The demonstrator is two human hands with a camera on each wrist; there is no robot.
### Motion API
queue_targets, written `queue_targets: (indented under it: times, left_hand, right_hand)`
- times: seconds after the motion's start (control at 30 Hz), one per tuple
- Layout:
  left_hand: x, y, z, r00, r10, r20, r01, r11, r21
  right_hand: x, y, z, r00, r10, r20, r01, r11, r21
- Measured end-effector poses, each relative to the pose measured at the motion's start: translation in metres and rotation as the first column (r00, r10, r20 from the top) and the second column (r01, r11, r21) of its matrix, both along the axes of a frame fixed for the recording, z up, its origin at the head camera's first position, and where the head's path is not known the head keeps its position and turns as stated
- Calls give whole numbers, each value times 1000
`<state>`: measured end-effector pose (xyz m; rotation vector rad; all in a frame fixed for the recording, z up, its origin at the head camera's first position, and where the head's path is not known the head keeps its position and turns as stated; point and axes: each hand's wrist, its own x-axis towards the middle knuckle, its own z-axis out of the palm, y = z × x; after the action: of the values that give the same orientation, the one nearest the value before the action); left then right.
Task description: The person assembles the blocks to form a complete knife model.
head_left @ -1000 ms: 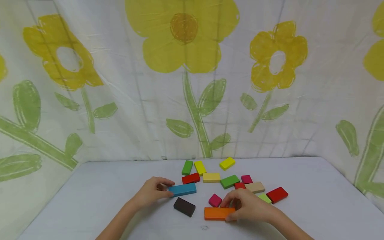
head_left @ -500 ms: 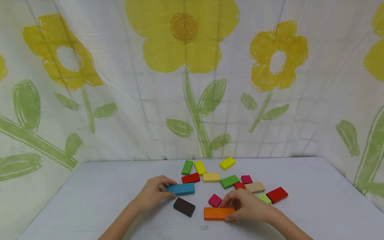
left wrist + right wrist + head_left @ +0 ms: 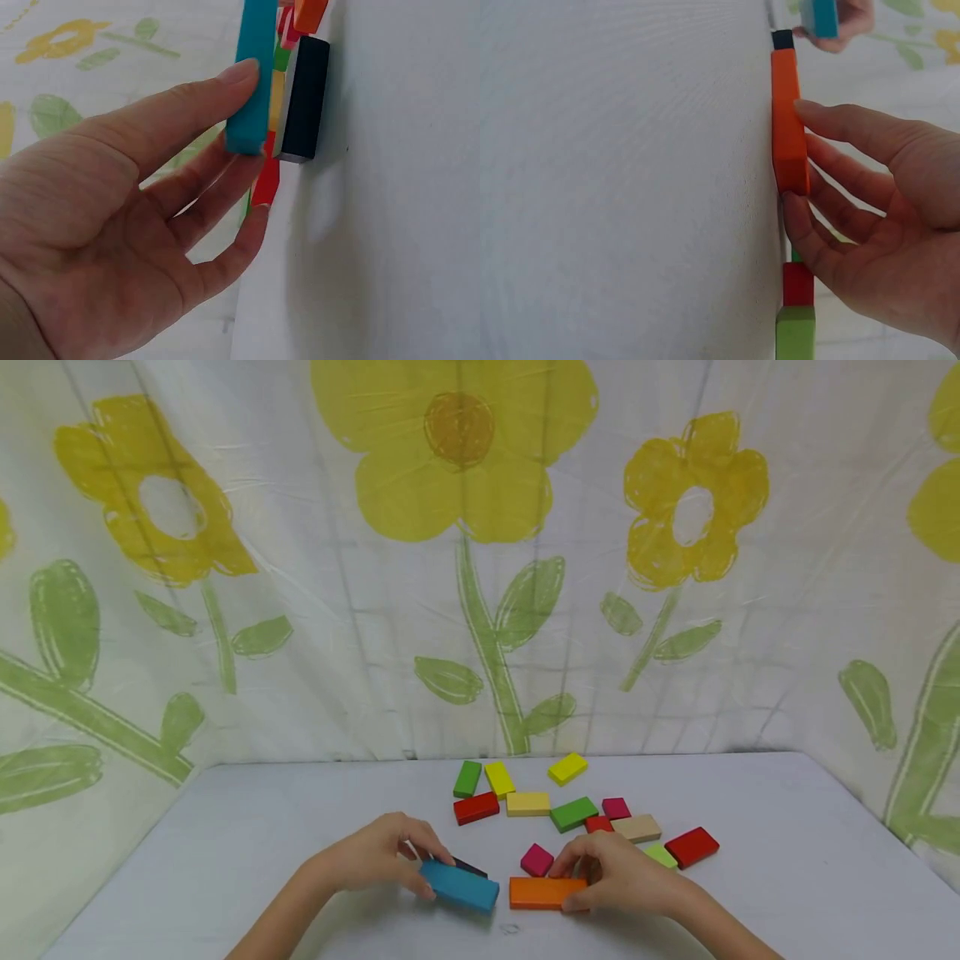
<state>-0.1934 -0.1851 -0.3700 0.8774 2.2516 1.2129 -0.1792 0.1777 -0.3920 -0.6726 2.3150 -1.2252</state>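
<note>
My left hand [image 3: 378, 857] pinches the left end of a long blue block [image 3: 461, 886], thumb on the near side and fingers behind. In the left wrist view the blue block [image 3: 255, 82] is raised off the table, beside a dark block [image 3: 306, 97]. From the head view most of that dark block [image 3: 471, 867] is hidden behind the blue one. My right hand [image 3: 626, 874] grips the right end of a long orange block [image 3: 542, 893], which lies flat on the table; the right wrist view shows the thumb on the orange block [image 3: 786, 112]. A small gap separates the blue and orange blocks.
A small magenta block [image 3: 537, 860] lies just behind the orange one. Farther back are a red block [image 3: 476, 808], a pale yellow block [image 3: 528, 804], a green block [image 3: 574, 813] and several others. A flowered curtain [image 3: 300, 610] hangs behind the white table [image 3: 262, 827].
My left hand has lifted the blue block and brought it toward me, over in front of the dark block and near the orange one's left end. My right hand has stayed in place.
</note>
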Motion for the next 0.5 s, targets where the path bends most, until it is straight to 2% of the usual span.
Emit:
queue_targets:
  times: [0.1,0.2,0.23,0.27,0.33,0.37,0.43,0.47,0.5]
  left_hand:
    - [-3,0,-5,995,-88,38,89,996,-30]
    - [-10,-3,-17,988,-147,54,151,986,-66]
    - [-13,-4,-23,988,-147,56,151,986,-75]
    - [-19,-7,-35,987,-156,39,158,985,-75]
    - [-31,-14,-57,990,-144,14,144,987,-73]
    - [-29,-13,-56,993,-122,2,122,989,-83]
    - [-22,-9,-47,998,-67,-17,65,994,-85]
    - [-18,-7,-41,998,-49,-30,46,995,-87]
    - [-11,-2,-29,999,-24,-34,21,995,-95]
  right_hand:
    - [-8,5,-12,1000,22,-22,-22,1000,-2]
    - [-18,11,-30,1000,23,-13,-23,1000,-18]
    - [-20,12,-34,1000,13,-8,-13,999,-32]
    - [-20,12,-34,1000,12,-9,-12,999,-31]
    - [-15,8,-27,1000,-1,1,1,1000,-23]
    - [-11,6,-20,1000,-6,1,6,1000,-17]
    - [-14,7,-27,1000,-4,-3,4,1000,-4]
    - [-16,8,-29,1000,-5,-4,5,1000,1]
    - [-18,9,-33,1000,-10,0,10,1000,0]
